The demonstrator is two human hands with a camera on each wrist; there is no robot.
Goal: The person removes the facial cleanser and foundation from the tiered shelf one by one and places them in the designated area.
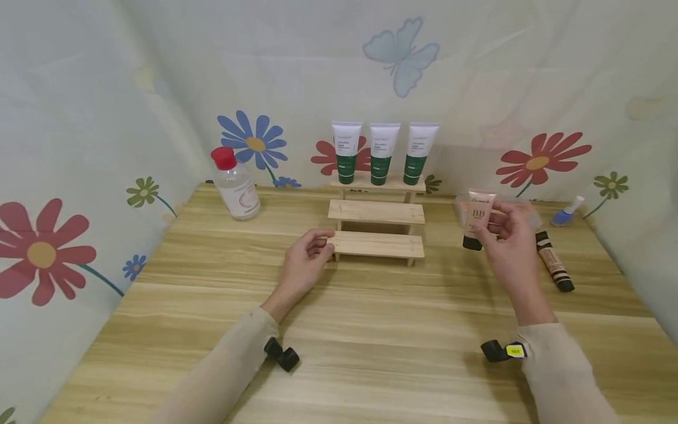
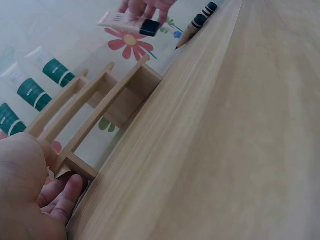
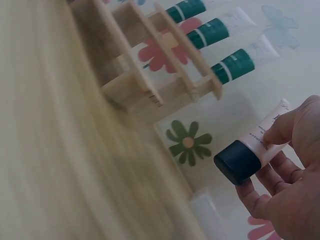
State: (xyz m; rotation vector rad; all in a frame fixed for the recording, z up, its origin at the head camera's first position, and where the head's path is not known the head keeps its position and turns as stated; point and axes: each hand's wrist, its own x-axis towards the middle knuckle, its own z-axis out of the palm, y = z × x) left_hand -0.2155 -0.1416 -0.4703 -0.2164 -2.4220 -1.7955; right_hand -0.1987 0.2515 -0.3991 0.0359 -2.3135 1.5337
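My right hand (image 1: pixel 511 247) pinches a pink BB cream tube (image 1: pixel 479 215) between thumb and fingers, its black cap (image 3: pixel 237 162) pointing down, to the right of a three-step wooden stand (image 1: pixel 378 244). At the stand's left end, my left hand (image 1: pixel 306 259) grips the edge of the lowest step; its thumb and fingers lie around that end in the left wrist view. Three white-and-green tubes (image 1: pixel 381 154) stand in a row on the top step, caps down. The middle and lowest steps hold nothing.
A clear bottle with a red cap (image 1: pixel 235 185) stands at the back left. Behind my right hand lies a flat clear box (image 1: pixel 532 219). A brown tube with black ends (image 1: pixel 554 262) and a blue nail polish bottle (image 1: pixel 567 212) are at the right. A flowered curtain hangs behind.
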